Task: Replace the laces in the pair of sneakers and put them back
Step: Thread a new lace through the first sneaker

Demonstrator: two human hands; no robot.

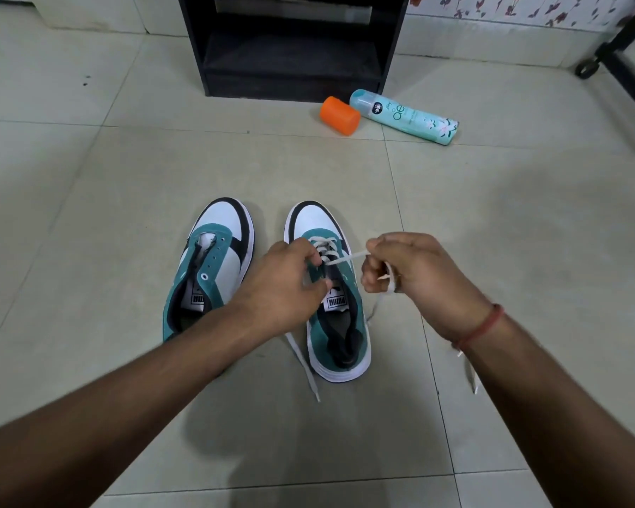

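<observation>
Tiled floor under sneakers, spray can, orange cap.

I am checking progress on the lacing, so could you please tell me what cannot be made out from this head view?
- Upper eyelets of the right sneaker: hidden by the left hand.
- How the lace runs inside the right hand: covered by curled fingers.
- Small print on the spray can: too small.
- Black shelf unit: cut off by the top edge.

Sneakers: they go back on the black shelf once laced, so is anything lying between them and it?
Nothing visible: bare tile runs from the sneakers to the shelf. The orange cap and spray can lie off to its right.
</observation>
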